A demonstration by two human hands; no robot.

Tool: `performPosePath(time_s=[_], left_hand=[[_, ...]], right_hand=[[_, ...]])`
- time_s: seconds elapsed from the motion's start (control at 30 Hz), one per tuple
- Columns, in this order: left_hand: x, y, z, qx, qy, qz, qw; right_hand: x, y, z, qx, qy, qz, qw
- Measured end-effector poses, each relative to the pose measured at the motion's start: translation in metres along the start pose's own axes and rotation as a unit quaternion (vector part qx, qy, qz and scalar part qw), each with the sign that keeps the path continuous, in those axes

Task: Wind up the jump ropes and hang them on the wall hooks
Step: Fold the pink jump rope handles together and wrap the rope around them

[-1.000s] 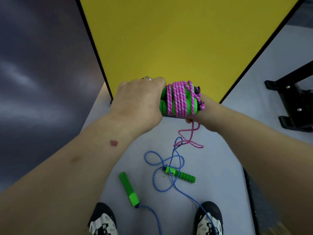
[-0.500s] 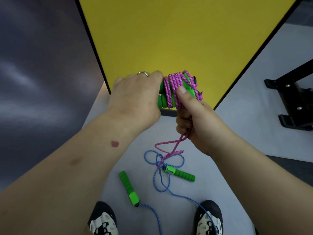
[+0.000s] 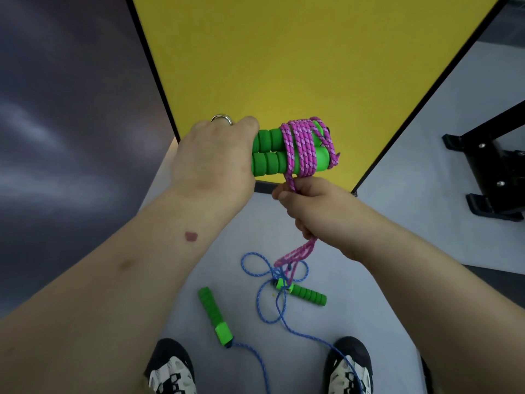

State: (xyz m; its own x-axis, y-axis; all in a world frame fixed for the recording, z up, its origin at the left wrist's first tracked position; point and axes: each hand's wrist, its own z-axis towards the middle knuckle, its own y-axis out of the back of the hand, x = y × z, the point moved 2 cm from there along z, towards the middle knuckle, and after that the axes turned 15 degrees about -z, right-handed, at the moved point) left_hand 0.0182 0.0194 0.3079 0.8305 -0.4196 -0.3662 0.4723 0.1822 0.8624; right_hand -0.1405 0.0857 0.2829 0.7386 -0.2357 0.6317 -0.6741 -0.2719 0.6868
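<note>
Since half a second ago, the right hand (image 3: 318,211) has dropped from the side of the pink rope (image 3: 302,150) coils to just below them, and the coils sit tighter on the handles. Left hand (image 3: 211,163): grip curled round the butt ends of the two green handles (image 3: 268,156), which lie side by side and level, in front of the yellow panel (image 3: 298,58). Right hand: grip closed round the free strand of pink rope, thumb and forefinger pinching it just beneath the coils. Remaining slack hangs from the fist in a short loop (image 3: 297,255) toward the floor (image 3: 397,155). Blue rope (image 3: 272,280) lies loose on the floor between the shoes (image 3: 350,368), tangled in loops by one of its green handles (image 3: 305,294); the other handle (image 3: 214,315) lies apart, to the left.
</note>
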Motion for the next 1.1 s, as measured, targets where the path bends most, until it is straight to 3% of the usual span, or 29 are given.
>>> performPosePath(time_s=[0.1, 0.17, 0.3, 0.47, 0.6, 0.67, 0.83, 1.1], left_hand=[[0.002, -0.002, -0.001, 0.005, -0.001, 0.006, 1.000], [0.002, -0.002, -0.001, 0.008, -0.001, 0.007, 1.000], [0.004, -0.002, 0.000, 0.014, -0.004, 0.014, 1.000], [-0.003, -0.009, -0.005, 0.054, -0.037, 0.023, 0.998], [-0.010, -0.012, -0.005, 0.083, -0.063, 0.022, 0.994], [-0.013, -0.013, -0.006, 0.097, -0.073, 0.023, 0.992], [-0.018, -0.010, -0.008, 0.083, -0.113, 0.017, 0.990], [-0.003, 0.002, 0.002, 0.108, -0.115, -0.028, 0.987]], right_hand=[[0.021, 0.010, -0.010, -0.015, 0.014, -0.166, 0.986], [0.033, 0.019, -0.016, -0.031, 0.019, -0.202, 0.979], [0.048, 0.036, -0.020, -0.042, 0.011, -0.209, 0.977], [0.055, 0.057, -0.009, -0.047, -0.001, -0.029, 0.998], [0.056, 0.074, 0.004, -0.067, 0.006, 0.018, 0.998], [0.054, 0.084, 0.011, -0.086, 0.019, -0.011, 0.996], [0.046, 0.098, 0.024, -0.121, 0.062, -0.211, 0.968], [0.012, 0.087, 0.044, -0.089, 0.073, -0.235, 0.965]])
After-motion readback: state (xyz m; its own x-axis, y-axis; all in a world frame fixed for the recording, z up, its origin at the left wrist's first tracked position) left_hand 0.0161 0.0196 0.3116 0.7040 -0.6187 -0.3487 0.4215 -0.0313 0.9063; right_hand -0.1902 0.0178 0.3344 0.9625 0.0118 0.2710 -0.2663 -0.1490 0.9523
